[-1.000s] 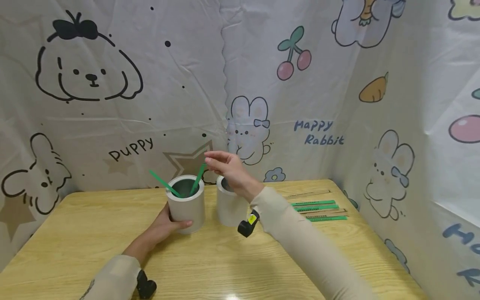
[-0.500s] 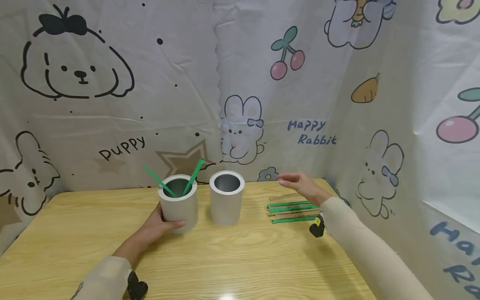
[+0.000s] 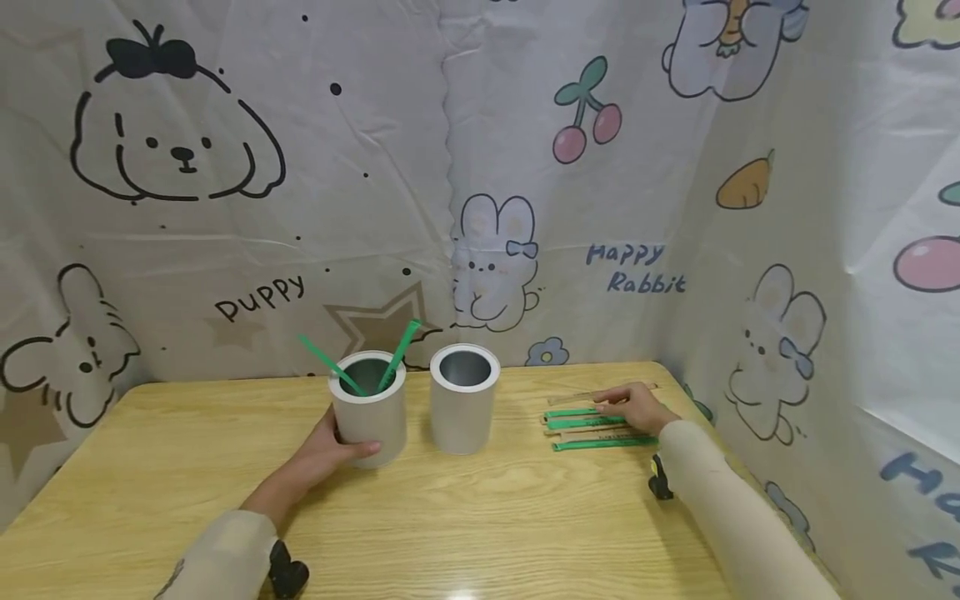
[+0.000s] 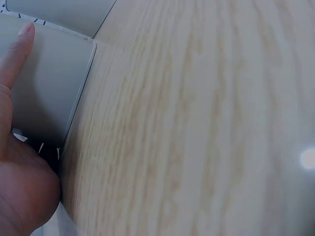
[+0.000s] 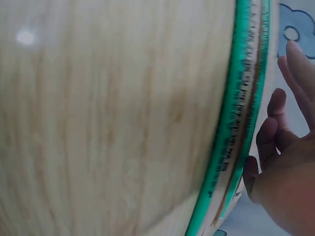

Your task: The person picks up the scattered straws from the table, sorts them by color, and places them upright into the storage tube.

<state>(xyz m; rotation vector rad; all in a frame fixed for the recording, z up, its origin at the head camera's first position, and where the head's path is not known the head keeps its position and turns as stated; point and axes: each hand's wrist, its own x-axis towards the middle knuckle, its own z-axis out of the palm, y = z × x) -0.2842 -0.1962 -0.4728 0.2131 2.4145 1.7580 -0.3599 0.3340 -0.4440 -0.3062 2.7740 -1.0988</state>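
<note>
My left hand grips the left white cylindrical cup low on its side, thumb across the front. In the left wrist view the thumb lies along the cup wall, and the far fingers are hidden. Two green stick packets lean apart inside this cup. At the right, my right hand is over a row of slim printed packets, fingertips right at the far green packet. In the right wrist view its fingers are loosely bent beside the green packet, with none seen held.
A second white cup, dark grey inside, stands to the right of the gripped one. Green and brown packets lie side by side on the wooden table. A printed cloth hangs behind and on the right.
My right hand has let go of a green packet, which now leans in the left cup, moved right and lowered to the row of packets. My left hand keeps its grip on the cup.
</note>
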